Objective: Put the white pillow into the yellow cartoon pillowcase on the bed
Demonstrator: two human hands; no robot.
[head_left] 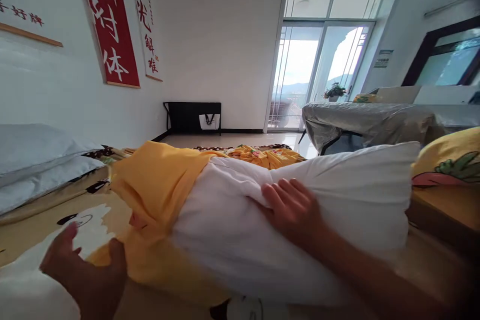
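Your left hand [88, 272] sits loose, fingers spread, at the open end of the yellow pillowcase [157, 195] | your right hand [294, 210] presses flat on the white pillow [300, 220], grasping nothing | pillow lies on the bed [431, 260], left end inside the pillowcase | grey pillows [33, 160] beyond its left | covered counter [371, 120] far behind it.

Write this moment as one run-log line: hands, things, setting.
left hand: open, at yellow pillowcase edge | right hand: flat on white pillow | pillow: partly inside pillowcase, on bed | nearby: grey pillows
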